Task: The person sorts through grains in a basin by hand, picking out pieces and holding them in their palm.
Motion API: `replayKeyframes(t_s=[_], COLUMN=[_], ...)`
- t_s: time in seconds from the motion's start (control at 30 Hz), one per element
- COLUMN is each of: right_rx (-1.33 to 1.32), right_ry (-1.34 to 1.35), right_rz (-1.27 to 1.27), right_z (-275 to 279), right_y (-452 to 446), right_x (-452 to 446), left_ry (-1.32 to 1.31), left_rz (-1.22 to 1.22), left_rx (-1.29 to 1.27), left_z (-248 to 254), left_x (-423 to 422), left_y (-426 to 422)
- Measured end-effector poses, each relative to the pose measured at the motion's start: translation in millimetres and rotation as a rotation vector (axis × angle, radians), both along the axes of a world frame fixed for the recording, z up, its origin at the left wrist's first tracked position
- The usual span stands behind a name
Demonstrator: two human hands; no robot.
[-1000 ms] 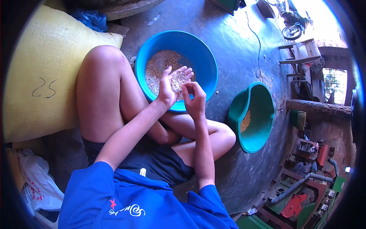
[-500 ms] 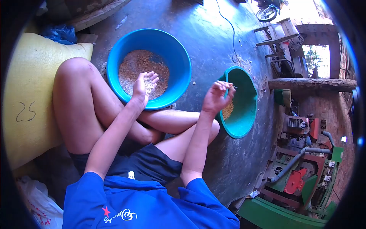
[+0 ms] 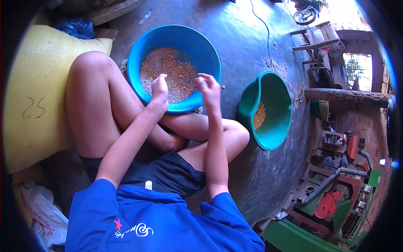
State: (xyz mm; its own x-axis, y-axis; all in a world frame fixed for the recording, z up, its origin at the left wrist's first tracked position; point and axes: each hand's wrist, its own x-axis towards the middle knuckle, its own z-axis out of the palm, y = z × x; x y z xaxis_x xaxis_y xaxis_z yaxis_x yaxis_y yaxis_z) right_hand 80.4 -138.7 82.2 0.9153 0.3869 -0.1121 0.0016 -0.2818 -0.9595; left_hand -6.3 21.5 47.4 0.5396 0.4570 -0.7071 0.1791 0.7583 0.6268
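A round blue basin [image 3: 212, 54] stands in front of my crossed legs, with a layer of brownish grains and pale flakes [image 3: 172, 69] on its bottom. My left hand [image 3: 160, 89] is over the basin's near side, its fingers curled in; whatever it holds is hidden. Over the basin's right rim is my right hand [image 3: 208, 86], raised with bent fingers, and nothing can be made out between them. To the right, a green basin [image 3: 279, 113] with a folded-in side has yellow grains [image 3: 259, 115] in it.
A full yellow sack [image 3: 42, 105] leans beside my leg at the left, with a white plastic bag [image 3: 44, 210] below it. Green and red machinery [image 3: 327, 206] occupies the lower right. A wooden stand [image 3: 317, 44] and a motorcycle [image 3: 305, 16] are farther back.
My right hand went out to the green basin, then came back to the blue one. My left hand, earlier open with pale flakes on its palm, has curled and turned over. The view has shifted.
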Motion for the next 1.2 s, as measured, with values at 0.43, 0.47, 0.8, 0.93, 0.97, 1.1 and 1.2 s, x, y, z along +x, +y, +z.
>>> replayKeyframes(t_s=[0.43,0.47,0.8,0.93,0.97,1.1,1.2], right_rx=[-0.466,-0.475,-0.584,-0.789,-0.844,-0.890,-0.625], right_ry=[-0.167,-0.176,-0.107,-0.129,-0.119,-0.116,0.091], right_rz=[0.120,0.118,-0.107,0.067,0.136,0.422,0.519], right_z=[-35.3,-42.9,-107.1,-97.6,-96.3,-96.9,-121.4], right_y=[27.1,27.7,43.4,76.0,84.7,82.8,50.0], right_x=[11.0,16.2,87.5,69.0,62.6,29.2,28.5], left_ry=[0.040,0.037,0.105,0.129,0.123,0.207,0.128], left_rz=[0.110,0.126,0.185,0.179,0.195,0.151,0.098], left_rx=[0.268,0.289,0.295,0.295,0.249,0.215,0.075], left_z=[-1.5,-3.3,5.8,-2.4,-7.7,-29.8,-25.4], left_x=[-1.2,-1.4,0.1,2.0,2.1,13.4,10.8], left_y=[-8.4,-8.9,-1.8,-7.6,-11.1,-14.9,-16.7])
